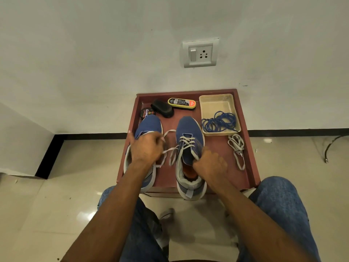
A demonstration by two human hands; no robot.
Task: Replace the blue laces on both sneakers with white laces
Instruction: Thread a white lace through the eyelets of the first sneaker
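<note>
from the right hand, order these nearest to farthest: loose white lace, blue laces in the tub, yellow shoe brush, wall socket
Measured from the right hand in the head view:
1. Loose white lace, just to its right on the red tray.
2. Blue laces, in the clear tub beyond it.
3. Yellow shoe brush, at the tray's far edge.
4. Wall socket, up on the wall.

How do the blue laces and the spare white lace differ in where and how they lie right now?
The blue laces lie coiled in the clear plastic tub, spilling over its near rim; the spare white lace lies loosely bunched on the red tray, outside the tub. The blue cords look thin and round, the white one flat. Neither is threaded or held.
</note>
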